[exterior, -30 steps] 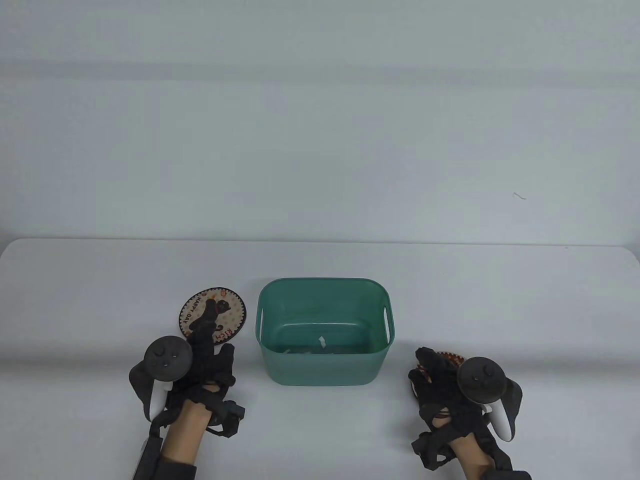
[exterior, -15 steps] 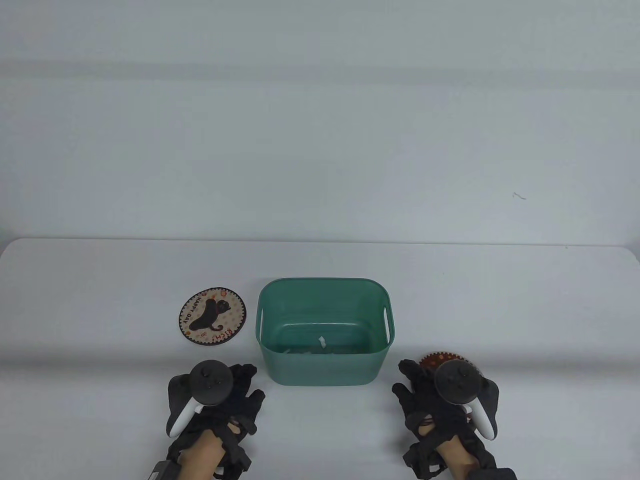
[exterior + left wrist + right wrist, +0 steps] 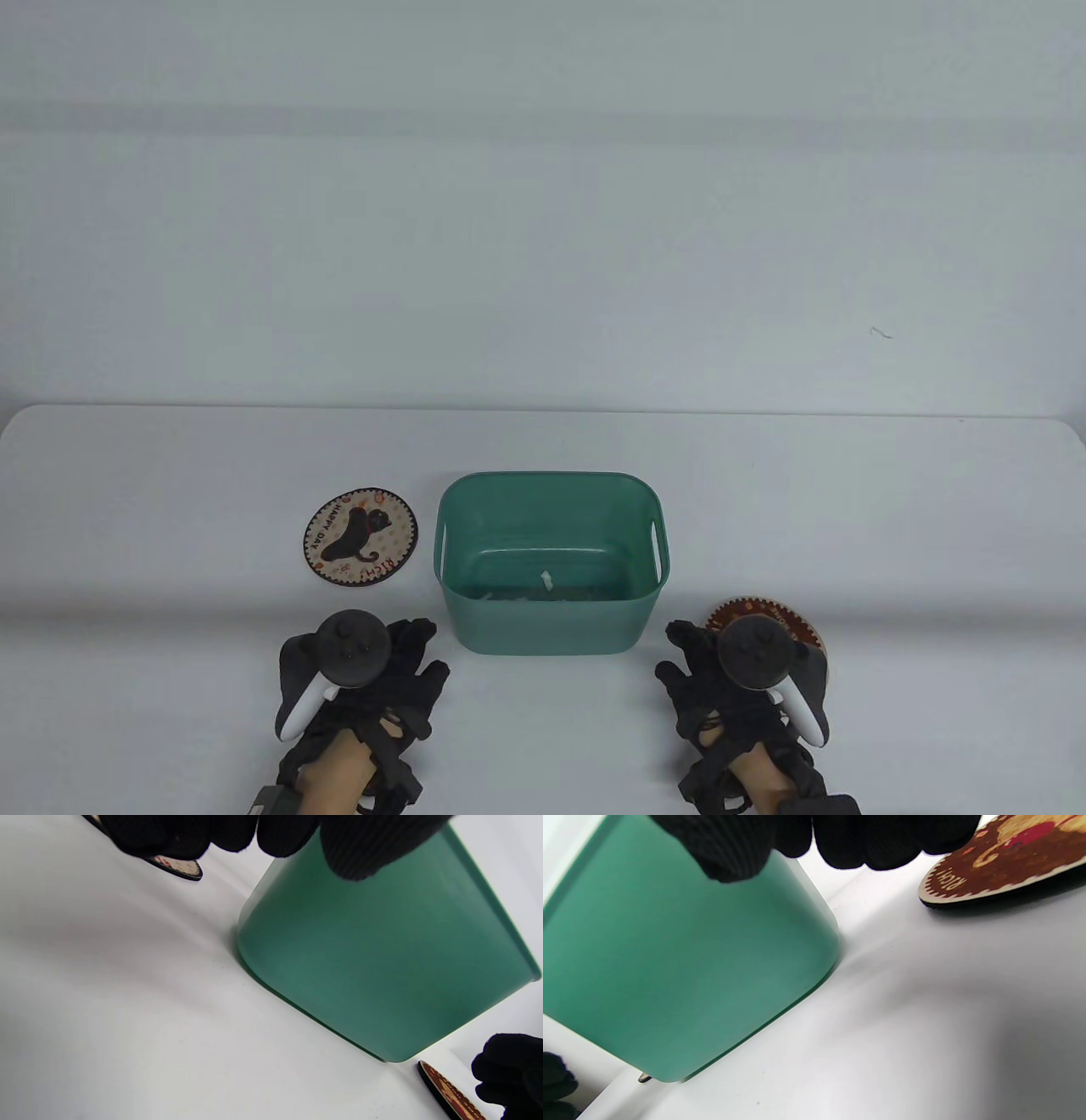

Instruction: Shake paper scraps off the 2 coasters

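Both my hands, left (image 3: 365, 679) and right (image 3: 738, 688), hang loose with nothing in their grip. The cat coaster (image 3: 361, 536) lies flat left of the green bin (image 3: 550, 632) and the brown coaster (image 3: 768, 613) right of it on the worktop (image 3: 170, 475). I think the scraps (image 3: 545, 581) sit in the bin because it stands between them to catch them.

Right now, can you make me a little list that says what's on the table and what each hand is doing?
bin: green plastic bin in the middle of the white table, white paper scraps inside
left coaster: round coaster with a black cat picture, flat on the table left of the bin, no scraps on it
right coaster: round brown coaster with a toothed rim, flat, right of the bin, partly hidden by the hand
left hand: holds nothing, near the bin
right hand: holds nothing, beside the brown coaster
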